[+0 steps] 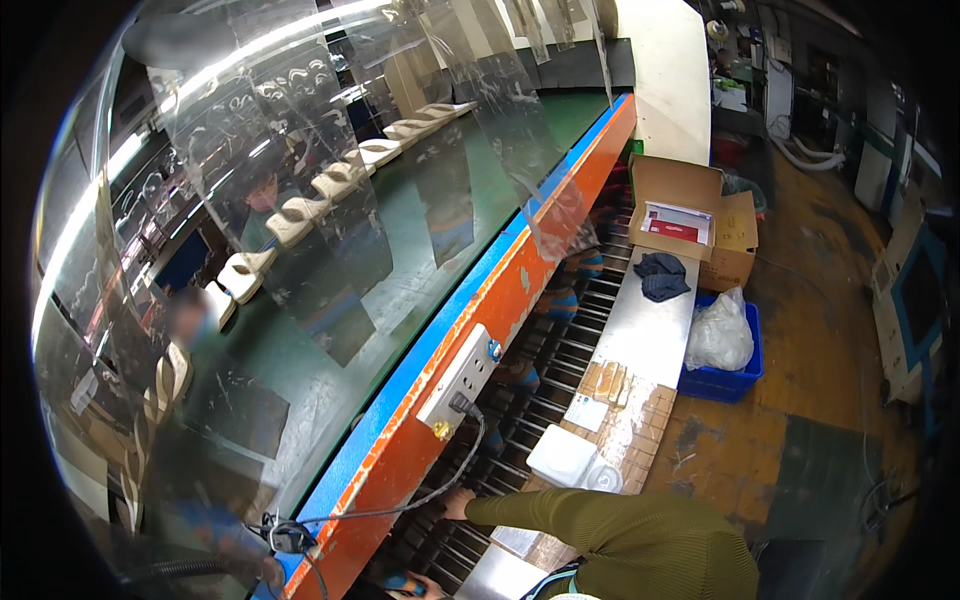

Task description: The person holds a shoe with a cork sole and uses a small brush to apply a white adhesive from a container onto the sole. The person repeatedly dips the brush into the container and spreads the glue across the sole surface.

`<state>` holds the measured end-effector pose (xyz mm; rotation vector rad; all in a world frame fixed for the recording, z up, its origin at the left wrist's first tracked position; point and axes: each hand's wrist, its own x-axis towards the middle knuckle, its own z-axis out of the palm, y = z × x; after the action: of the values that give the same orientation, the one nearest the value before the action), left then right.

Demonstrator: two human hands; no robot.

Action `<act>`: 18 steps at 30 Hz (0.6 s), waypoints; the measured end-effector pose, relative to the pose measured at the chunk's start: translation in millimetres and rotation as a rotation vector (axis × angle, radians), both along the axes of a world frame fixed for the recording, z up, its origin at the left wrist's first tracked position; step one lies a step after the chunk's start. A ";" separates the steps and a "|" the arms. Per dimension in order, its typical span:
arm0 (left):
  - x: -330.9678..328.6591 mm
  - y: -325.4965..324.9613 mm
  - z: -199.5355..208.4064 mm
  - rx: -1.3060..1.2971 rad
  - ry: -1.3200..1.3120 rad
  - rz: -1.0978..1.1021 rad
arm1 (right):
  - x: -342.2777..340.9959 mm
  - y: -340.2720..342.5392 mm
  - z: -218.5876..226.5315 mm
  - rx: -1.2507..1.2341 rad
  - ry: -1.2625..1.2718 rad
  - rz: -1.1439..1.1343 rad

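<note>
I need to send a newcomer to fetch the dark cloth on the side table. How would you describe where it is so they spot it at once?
Follow the long orange and blue conveyor edge to the narrow metal side table running beside it. At the table's far end, just before the open cardboard box, lies the crumpled dark blue cloth. It is the only soft, dark thing there; the items nearer the person are white or tan.

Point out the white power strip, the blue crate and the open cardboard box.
white power strip (458,380): head view, middle of its face.
blue crate (722,382): head view, front wall.
open cardboard box (675,180): head view, raised back flap.
</note>
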<state>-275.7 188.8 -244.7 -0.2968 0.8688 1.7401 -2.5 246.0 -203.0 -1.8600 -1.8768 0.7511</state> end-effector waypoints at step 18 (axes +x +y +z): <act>-32.9 -8.0 -16.3 0.108 0.556 0.096 | 107.6 -105.5 104.0 -0.071 0.580 0.039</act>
<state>-308.6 180.9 -260.9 0.2359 1.1611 1.9874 105.1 140.5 -99.0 -1.4323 -1.5245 1.2262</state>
